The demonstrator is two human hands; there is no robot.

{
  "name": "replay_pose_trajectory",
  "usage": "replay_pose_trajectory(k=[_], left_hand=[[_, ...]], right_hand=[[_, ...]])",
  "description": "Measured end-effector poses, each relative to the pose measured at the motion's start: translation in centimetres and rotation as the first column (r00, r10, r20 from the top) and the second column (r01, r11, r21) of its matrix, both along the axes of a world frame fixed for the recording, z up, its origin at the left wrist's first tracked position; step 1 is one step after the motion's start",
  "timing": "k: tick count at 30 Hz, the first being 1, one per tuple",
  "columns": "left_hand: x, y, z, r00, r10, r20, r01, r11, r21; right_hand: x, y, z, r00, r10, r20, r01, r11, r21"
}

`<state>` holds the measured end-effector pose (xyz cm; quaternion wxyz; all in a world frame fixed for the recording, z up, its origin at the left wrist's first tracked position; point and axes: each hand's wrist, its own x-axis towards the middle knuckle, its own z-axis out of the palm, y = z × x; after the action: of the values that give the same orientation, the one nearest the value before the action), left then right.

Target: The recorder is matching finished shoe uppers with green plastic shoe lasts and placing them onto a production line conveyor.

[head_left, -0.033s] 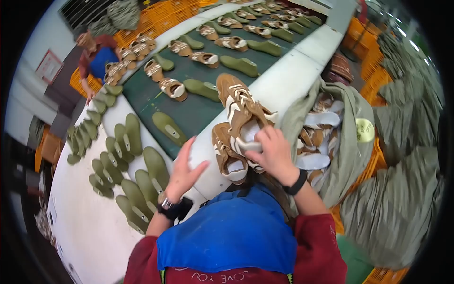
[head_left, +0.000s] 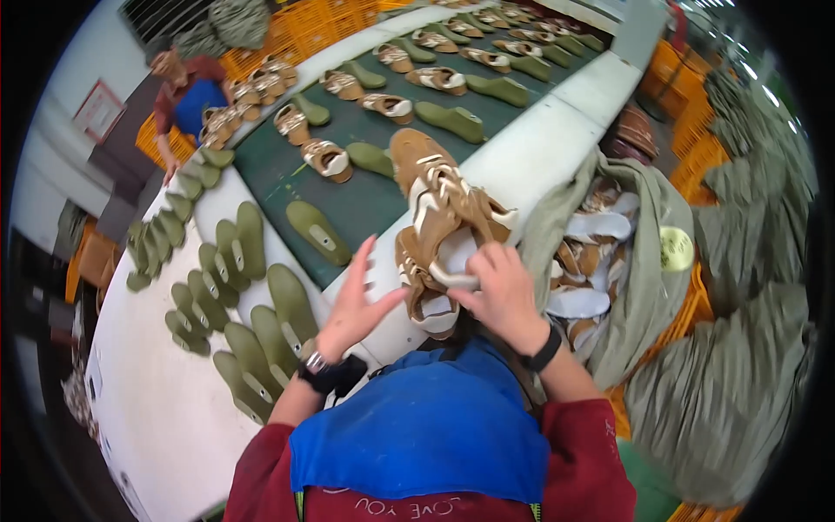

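A brown and cream sneaker [head_left: 441, 204] tilts over the near edge of the white ledge, its toe pointing away from me. My right hand [head_left: 497, 291] pinches the heel collar of that sneaker. Partly under it, a second sneaker [head_left: 416, 274] of the same kind rests closer to me, with a white insole showing inside. My left hand [head_left: 357, 300] is spread open just left of the two shoes and holds nothing. A green shoe last [head_left: 317, 233] lies on the dark green belt [head_left: 270, 187] beyond my left hand.
Several green lasts [head_left: 248, 357] stand in rows on the white table [head_left: 174, 400] at left. More sneakers and lasts line the belt. A cloth-lined orange crate [head_left: 687, 317] of shoes stands at right, near grey-green cloths [head_left: 739, 374]. A co-worker [head_left: 193, 100] is at far left.
My left hand has shifted a little right, closer to the sneakers. The right hand stays at the sneaker's heel while the upper shoe tilts slightly. The whole view has shifted slightly.
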<state>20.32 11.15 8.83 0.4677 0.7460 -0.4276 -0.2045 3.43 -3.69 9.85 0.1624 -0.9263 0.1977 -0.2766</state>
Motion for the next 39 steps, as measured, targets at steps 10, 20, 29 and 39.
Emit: replay_pose_trajectory(k=[10,20,29,39], left_hand=[[-1.3,-3.8,0.2,0.972,0.171,0.163,-0.157,0.983,-0.096],[-1.9,-2.3,0.2,0.951,0.135,-0.277,-0.175,0.977,-0.124],[-1.9,-2.6,2.8,0.733,0.173,0.658,-0.127,0.985,-0.117],[-1.5,0.9,3.4,0.93,0.365,0.039,-0.333,0.884,-0.329]], right_hand=[[1.1,-2.4,2.6,0.921,0.229,0.314,-0.371,0.76,0.535],[4.5,-3.7,3.0,0.9,0.24,0.364,-0.397,0.798,0.454],[5.1,-3.1,2.3,0.875,0.371,0.31,-0.456,0.846,0.275],[5.9,-1.4,-0.4,0.909,0.296,0.295,-0.4,0.818,0.412]])
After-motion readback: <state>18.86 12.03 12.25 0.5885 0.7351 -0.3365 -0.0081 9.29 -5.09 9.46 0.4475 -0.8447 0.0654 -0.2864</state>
